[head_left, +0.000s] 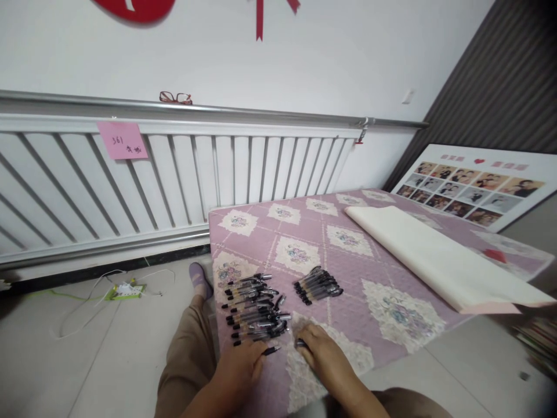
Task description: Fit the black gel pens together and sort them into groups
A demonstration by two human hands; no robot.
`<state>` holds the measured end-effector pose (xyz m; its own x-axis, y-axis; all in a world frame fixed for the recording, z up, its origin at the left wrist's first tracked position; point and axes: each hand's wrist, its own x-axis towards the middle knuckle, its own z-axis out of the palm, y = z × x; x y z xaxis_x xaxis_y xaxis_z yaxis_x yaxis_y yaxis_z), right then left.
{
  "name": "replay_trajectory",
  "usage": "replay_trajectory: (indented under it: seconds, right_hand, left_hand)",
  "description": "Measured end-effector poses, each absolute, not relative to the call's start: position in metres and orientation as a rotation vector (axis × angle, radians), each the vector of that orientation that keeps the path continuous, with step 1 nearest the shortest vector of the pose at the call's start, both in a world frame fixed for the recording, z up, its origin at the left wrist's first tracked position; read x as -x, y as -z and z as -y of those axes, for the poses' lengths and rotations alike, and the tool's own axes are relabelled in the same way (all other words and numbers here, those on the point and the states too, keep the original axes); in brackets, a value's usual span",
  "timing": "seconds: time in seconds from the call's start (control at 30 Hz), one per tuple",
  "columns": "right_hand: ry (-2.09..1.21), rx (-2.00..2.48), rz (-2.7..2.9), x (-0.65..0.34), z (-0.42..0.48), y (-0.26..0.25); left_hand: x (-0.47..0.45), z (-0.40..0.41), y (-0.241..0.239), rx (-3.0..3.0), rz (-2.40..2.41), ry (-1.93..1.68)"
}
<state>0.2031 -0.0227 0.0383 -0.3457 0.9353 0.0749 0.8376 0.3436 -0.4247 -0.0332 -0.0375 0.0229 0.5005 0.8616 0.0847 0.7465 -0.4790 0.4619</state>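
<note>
My left hand (241, 363) is closed around a black gel pen (272, 350), whose bare tip points right toward my other hand. Opposite it, my right hand (322, 351) has its fingers curled on a short dark piece that looks like a pen cap (300, 343). The two hands are a small gap apart above the table's near edge. Just beyond my left hand lies a loose pile of uncapped pens (255, 307), with clear barrels and black ends. Farther right, a neater row of capped pens (317, 285) rests on the cloth.
A pink patterned tablecloth (300, 232) covers the table. On its right side lie a rolled cream sheet (426, 249) and a photo board (478, 186). Behind stands a white radiator (243, 162) with glasses (176, 97) on the pipe above. A power strip (126, 290) with cables is on the floor.
</note>
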Motion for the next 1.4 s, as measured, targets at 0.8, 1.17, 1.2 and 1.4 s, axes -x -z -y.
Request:
replay_trajectory:
  seconds: [0.8, 1.17, 1.2, 1.4]
  right_hand:
    - [-0.598, 1.557, 1.940, -0.166, 0.040, -0.025]
    - [-0.621, 1.572, 2.026, -0.154, 0.040, -0.024]
    - [-0.635, 1.561, 2.010, -0.154, 0.039, -0.025]
    - [-0.747, 1.520, 1.928, -0.156, 0.040, -0.025]
  left_hand:
    - [0.021, 0.042, -0.006, -2.466, -1.506, -0.703]
    - [0.022, 0.045, 0.002, -2.459, -1.544, -0.710]
    - [0.022, 0.045, 0.003, -2.447, -1.556, -0.698]
    - [0.022, 0.046, -0.003, -2.423, -1.561, -0.597]
